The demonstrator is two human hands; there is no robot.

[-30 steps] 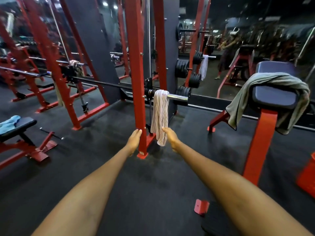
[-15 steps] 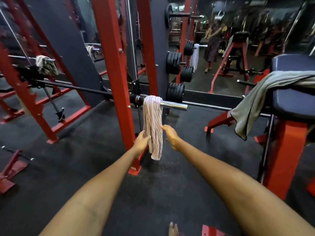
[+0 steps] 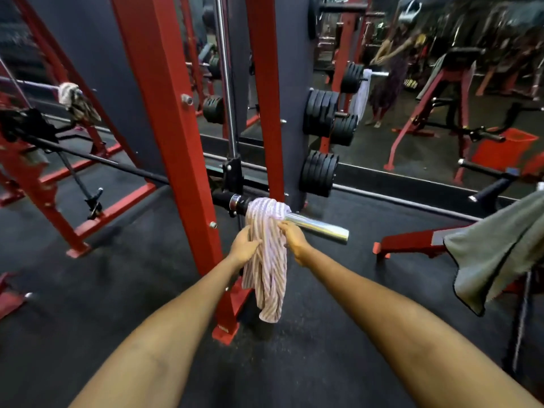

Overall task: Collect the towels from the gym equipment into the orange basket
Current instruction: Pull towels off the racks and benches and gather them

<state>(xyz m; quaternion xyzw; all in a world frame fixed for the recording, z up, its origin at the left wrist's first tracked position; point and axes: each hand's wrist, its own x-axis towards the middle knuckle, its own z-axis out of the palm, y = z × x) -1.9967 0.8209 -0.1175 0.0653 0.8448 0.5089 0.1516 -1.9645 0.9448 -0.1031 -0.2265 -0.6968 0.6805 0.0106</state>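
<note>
At the upper left of the frame a crumpled patterned towel point(image 3: 77, 101) hangs over a thin bar among slanted red frame members, well apart from the hands. Moving toward the centre, a thick red upright point(image 3: 173, 148) of the rack runs from the top edge down to a foot plate on the dark rubber floor point(image 3: 88, 290). Just right of it, a striped pink-and-white towel point(image 3: 269, 260) is draped over the chrome barbell sleeve point(image 3: 318, 226) and hangs down in front of the upright's base. The left hand point(image 3: 244, 245) is closed on the towel's left side a little below the sleeve, its grip clamped on the cloth. The right hand point(image 3: 293, 238) pinches the towel's right edge just under the sleeve, fingers together on the fabric. Behind and to the right, black weight plates point(image 3: 319, 173) sit stacked on pegs against the dark panel. In the mirror at the upper right a white towel point(image 3: 362, 94) hangs from another bar, and an orange basket point(image 3: 504, 148) shows as a reflection farther right, blurred. At the right edge of the frame a grey towel point(image 3: 494, 257) hangs off a piece of red-framed equipment, its corner pointing down near the floor.
</note>
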